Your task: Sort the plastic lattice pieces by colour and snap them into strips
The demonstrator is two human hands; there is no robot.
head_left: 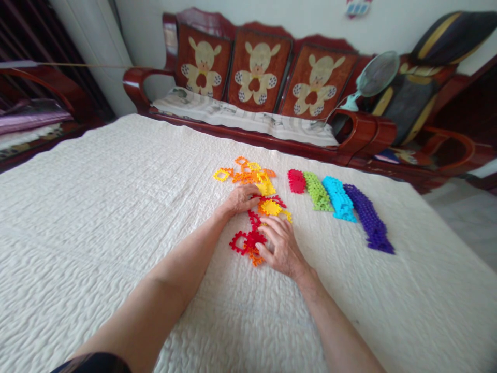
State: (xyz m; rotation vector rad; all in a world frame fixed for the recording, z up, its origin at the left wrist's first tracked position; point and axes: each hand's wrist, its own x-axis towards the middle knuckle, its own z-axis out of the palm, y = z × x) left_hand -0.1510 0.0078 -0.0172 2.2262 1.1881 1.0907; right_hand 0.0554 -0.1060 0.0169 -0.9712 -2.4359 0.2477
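Observation:
Several toothed plastic building pieces lie loose on a white quilted cover. My left hand rests at the middle of the pile, its fingers stretched over pieces beside a flat yellow piece. Lower right, my right hand has its fingers apart, touching the red pieces. An orange piece lies partly under these red ones. Between the hands sits a yellow oval piece. Orange pieces and a yellow ring-shaped piece lie beyond my left hand. The fingers hide part of the pile.
To the right stand sorted rows: a short red stack, a green row, a light blue row and a long purple row. Behind the quilted cover is a wooden sofa with bear cushions and a small fan.

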